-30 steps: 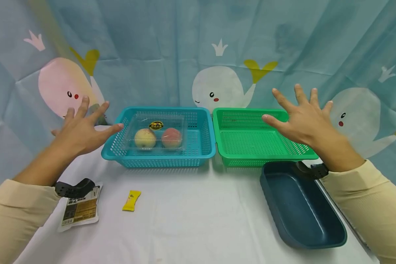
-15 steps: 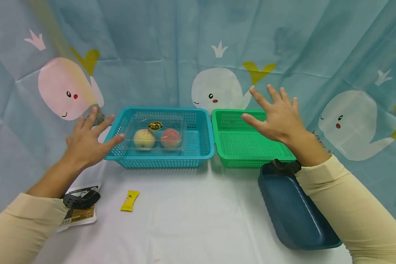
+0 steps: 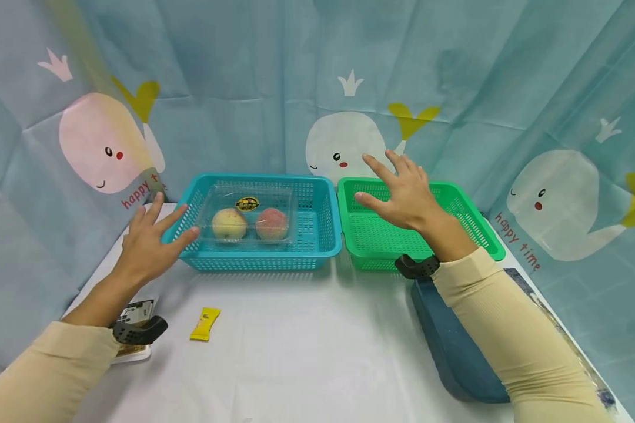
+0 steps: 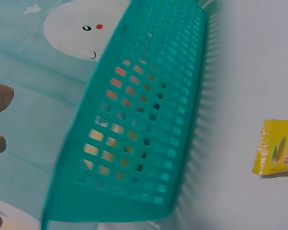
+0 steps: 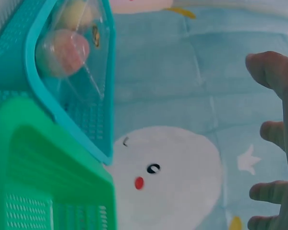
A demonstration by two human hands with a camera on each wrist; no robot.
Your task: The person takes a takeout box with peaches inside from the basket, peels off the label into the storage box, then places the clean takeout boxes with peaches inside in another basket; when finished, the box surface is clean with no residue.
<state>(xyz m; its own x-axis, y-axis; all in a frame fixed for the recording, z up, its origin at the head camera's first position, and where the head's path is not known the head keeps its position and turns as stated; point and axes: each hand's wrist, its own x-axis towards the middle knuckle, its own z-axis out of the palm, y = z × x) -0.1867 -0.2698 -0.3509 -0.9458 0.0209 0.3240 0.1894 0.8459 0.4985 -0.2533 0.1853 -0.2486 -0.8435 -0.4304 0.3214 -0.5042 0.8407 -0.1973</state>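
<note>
Spreads fingers of left hand near blue basket and of right hand over green basket, gripping nothing. Has clear fruit box lying inside blue basket, far left, presumably for containment.

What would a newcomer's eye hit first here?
Probably the blue basket at left, holding a clear box with two round fruits, and the green basket beside it. Then the spread left hand near the blue basket, and the spread right hand, overlapping the green one in the head view.
</note>
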